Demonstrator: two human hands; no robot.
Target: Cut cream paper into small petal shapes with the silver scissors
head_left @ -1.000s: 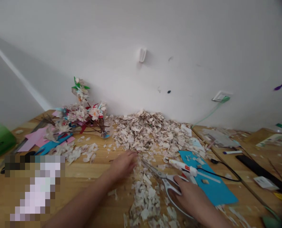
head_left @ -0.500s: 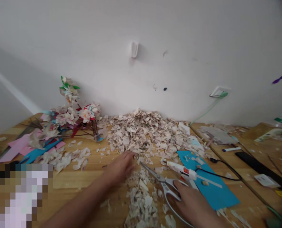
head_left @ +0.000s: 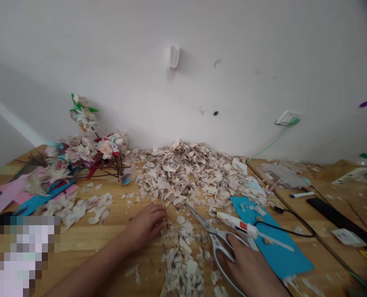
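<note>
My right hand [head_left: 248, 264] grips a pair of scissors [head_left: 212, 237] by the handles; the blades are together and point away to the left. The scissor tip reaches the front of a large heap of pale dried petals or flakes [head_left: 183, 171]. Left of the scissors, my left hand [head_left: 149, 222] is low over the table with its fingers curled together; what they hold, if anything, is hidden. Between the hands a strip of smaller pale flakes [head_left: 185, 264] runs toward me.
A white glue gun [head_left: 237, 222] lies on blue sheet [head_left: 282, 243] at the right, its black cord [head_left: 297, 216] trailing. Handmade flowers on twigs [head_left: 90, 150] stand back left, near pink sheets [head_left: 19, 187] and loose petals [head_left: 81, 210]. A marker [head_left: 302, 194] lies far right.
My left hand has drawn back to the left and toward me, away from the scissor tip. My right hand and the scissors stay almost in place. The view has shifted slightly.
</note>
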